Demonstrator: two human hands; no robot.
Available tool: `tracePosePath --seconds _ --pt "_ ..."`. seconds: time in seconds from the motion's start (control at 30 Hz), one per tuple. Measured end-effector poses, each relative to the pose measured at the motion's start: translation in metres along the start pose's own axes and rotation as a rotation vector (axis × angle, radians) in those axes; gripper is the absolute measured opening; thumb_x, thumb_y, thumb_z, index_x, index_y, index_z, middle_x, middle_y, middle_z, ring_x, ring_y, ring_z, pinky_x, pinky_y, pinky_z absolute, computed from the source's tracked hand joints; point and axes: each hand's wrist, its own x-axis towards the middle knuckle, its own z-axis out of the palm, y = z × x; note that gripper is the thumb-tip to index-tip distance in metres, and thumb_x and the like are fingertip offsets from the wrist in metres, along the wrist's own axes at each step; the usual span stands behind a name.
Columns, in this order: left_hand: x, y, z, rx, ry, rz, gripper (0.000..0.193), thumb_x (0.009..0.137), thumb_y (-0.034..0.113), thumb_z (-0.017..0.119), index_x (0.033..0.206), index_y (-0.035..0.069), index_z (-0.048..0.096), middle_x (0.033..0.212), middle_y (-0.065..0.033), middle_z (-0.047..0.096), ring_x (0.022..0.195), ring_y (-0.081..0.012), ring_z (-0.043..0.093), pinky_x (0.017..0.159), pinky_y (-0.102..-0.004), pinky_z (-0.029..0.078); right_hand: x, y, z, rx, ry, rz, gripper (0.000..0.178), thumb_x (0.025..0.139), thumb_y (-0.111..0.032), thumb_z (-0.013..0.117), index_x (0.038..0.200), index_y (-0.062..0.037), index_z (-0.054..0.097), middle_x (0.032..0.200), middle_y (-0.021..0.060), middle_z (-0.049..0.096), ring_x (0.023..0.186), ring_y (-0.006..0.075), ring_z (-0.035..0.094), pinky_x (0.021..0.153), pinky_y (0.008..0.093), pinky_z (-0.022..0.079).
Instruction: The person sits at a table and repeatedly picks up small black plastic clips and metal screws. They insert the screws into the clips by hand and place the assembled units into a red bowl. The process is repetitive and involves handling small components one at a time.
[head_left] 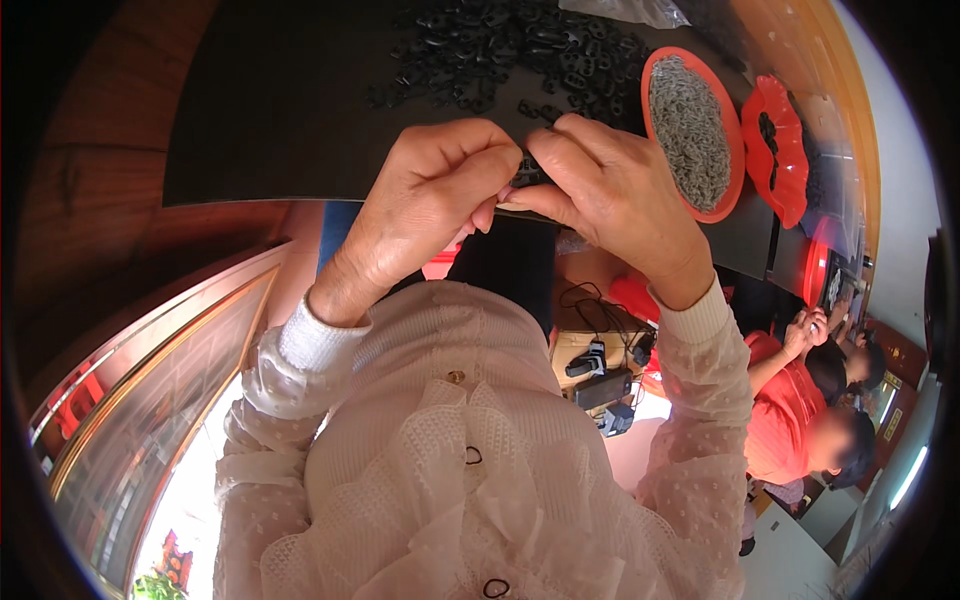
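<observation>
At twelve o'clock, a black part [527,165]; right hand [610,190] pinches it from three o'clock; left hand [435,190] curled at nine, its grip hidden, cannot tell; probably light, stiff, slick; best taken by opposite edges.

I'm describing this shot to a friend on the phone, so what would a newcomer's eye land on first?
Probably the left hand and right hand, close together in the upper middle, near the front edge of the dark table. Next comes the orange-red bowl full of small grey pieces, just right of the right hand. Beyond the hands, many small black pieces lie scattered.
</observation>
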Motion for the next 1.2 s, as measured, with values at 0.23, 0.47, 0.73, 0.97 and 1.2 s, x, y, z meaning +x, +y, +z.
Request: tracePosePath --seconds 0.23,0.47,0.73,0.97,1.2 --pt "0.003 -0.008 0.002 -0.058 0.004 0.041 0.022 0.097 0.015 0.053 0.084 0.001 0.063 0.067 -0.0003 0.058 0.055 -0.0031 0.050 0.045 -0.0182 0.037 -0.013 -0.021 0.009 0.649 0.046 0.588 0.026 0.080 -0.019 0.076 0.079 -0.0034 0.055 0.063 0.0040 0.054 0.055 0.0109 0.053 0.048 0.0268 0.041" --pt "0.007 -0.009 0.002 -0.050 -0.024 0.045 0.021 0.098 0.016 0.054 0.087 0.000 0.062 0.071 -0.0017 0.060 0.057 -0.0043 0.050 0.050 -0.0194 0.041 -0.016 -0.017 0.008 1.092 -0.002 0.812 0.021 0.088 -0.014 0.069 0.079 -0.0004 0.057 0.064 -0.0053 0.051 0.060 0.0019 0.044 0.052 0.0214 0.037" --pt "0.005 -0.004 0.004 -0.001 -0.027 0.013 0.019 0.097 0.013 0.051 0.088 0.001 0.063 0.069 -0.0020 0.061 0.055 -0.0045 0.050 0.050 -0.0194 0.039 -0.013 -0.015 -0.004 1.140 -0.131 0.810 0.017 0.091 -0.012 0.065 0.083 0.0009 0.057 0.074 0.0008 0.063 0.070 0.0039 0.055 0.061 0.0210 0.044" --pt "0.006 -0.003 -0.001 -0.001 -0.063 -0.039 0.019 0.095 0.013 0.051 0.086 0.002 0.062 0.067 -0.0013 0.059 0.054 -0.0037 0.047 0.048 -0.0192 0.036 -0.015 -0.023 0.006 1.091 -0.021 0.724 0.019 0.091 -0.013 0.064 0.088 0.0012 0.053 0.077 0.0077 0.067 0.071 0.0128 0.065 0.063 0.0276 0.051" --pt "0.004 0.004 0.001 -0.043 -0.042 -0.085 0.021 0.094 0.015 0.052 0.083 0.001 0.062 0.068 -0.0018 0.059 0.053 -0.0032 0.045 0.048 -0.0191 0.036 -0.019 -0.024 0.002 0.289 0.053 0.385 0.040 0.079 -0.034 0.073 0.096 -0.0036 0.053 0.089 0.0117 0.062 0.069 0.0267 0.064 0.057 0.0336 0.051"
